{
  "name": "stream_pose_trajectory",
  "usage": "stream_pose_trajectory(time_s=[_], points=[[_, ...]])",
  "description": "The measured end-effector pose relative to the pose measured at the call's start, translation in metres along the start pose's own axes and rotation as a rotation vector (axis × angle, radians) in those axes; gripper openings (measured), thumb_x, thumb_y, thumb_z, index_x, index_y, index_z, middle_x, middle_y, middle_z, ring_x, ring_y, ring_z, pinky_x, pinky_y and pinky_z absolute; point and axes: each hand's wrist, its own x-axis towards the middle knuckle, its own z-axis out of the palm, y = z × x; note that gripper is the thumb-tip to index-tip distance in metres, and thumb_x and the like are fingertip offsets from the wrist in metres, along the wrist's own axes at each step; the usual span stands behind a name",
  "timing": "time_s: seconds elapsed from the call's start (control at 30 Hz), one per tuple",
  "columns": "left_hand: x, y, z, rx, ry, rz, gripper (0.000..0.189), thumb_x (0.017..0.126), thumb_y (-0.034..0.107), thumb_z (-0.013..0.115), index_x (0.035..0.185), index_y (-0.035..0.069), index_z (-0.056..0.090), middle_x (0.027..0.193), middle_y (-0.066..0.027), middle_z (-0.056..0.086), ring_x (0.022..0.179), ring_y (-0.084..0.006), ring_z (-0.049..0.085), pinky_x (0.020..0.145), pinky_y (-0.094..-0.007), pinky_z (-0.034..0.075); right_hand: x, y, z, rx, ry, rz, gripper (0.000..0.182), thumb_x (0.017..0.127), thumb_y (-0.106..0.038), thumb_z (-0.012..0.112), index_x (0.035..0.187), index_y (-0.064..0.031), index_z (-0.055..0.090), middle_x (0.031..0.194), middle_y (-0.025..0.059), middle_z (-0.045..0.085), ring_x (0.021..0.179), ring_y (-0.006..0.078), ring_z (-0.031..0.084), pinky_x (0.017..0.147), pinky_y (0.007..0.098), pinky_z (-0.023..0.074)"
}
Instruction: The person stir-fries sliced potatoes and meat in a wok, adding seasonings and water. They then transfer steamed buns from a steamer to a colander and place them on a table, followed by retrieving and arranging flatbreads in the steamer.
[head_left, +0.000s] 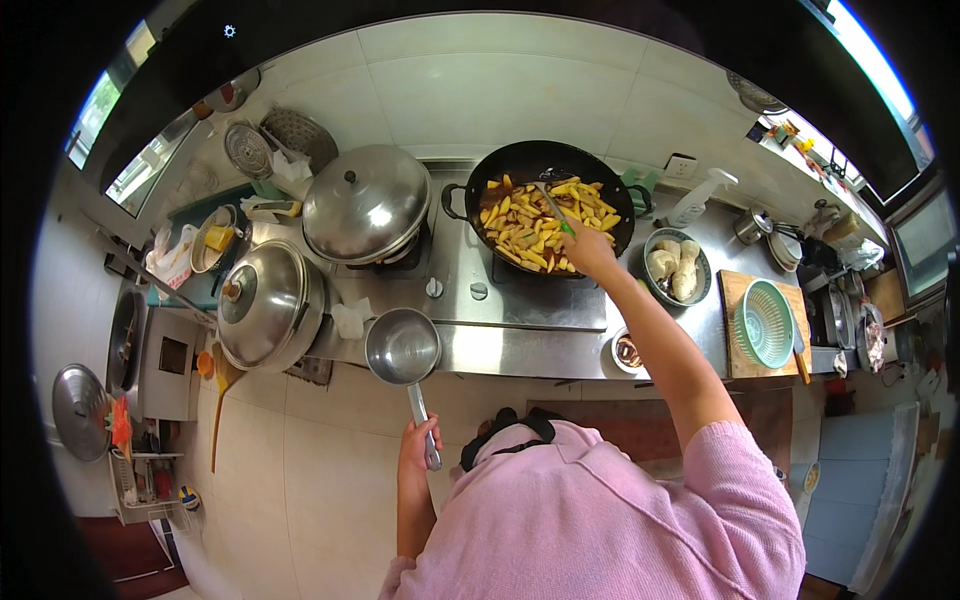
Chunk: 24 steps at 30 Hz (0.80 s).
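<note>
My left hand (420, 442) is closed around the handle of a metal ladle-like saucepan (403, 346), held upright beside the counter's front edge. Its bowl looks empty. With my right hand (590, 249) I grip the green handle of a metal spatula (551, 202), whose blade end is among the food. Yellow potato strips (525, 238) and brown pieces in dark sauce lie in a black wok (630, 199) on the right burner. A domed steel lid (366, 202) covers the pan on the left burner.
Right of the wok are a bowl of pale meat (677, 267), a spray bottle (697, 201) and a green colander (763, 324) on a wooden board (733, 358) with a knife (800, 346). A small dish (625, 352) sits near the front edge. A lidded steel pot (262, 307) stands left.
</note>
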Motion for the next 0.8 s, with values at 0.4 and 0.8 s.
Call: stream_pose_trajectory(time_s=[0.4,0.8], points=[[0.001,0.0,-0.005,0.011,-0.007,-0.002,0.019,0.076,0.016,0.058,0.09,0.008,0.048,0.055,-0.0032,0.048,0.038,-0.0132,0.045,0.036,-0.0254,0.038,-0.039,0.059,-0.027,0.295,0.18,0.202,0.041,0.082,-0.026,0.046,0.119,-0.0077,0.045,0.087,0.0214,0.058,0.081,0.0351,0.055,0.072,0.0397,0.0432],[0.0,0.004,-0.007,0.001,0.012,-0.045,0.017,0.078,0.014,0.054,0.091,0.007,0.047,0.055,-0.0036,0.047,0.038,-0.0138,0.044,0.036,-0.0257,0.036,-0.085,0.06,-0.071,0.627,0.072,0.347,0.042,0.086,-0.021,0.042,0.126,-0.0087,0.037,0.065,0.0057,0.05,0.043,0.0087,0.038,0.036,0.0228,0.0318]])
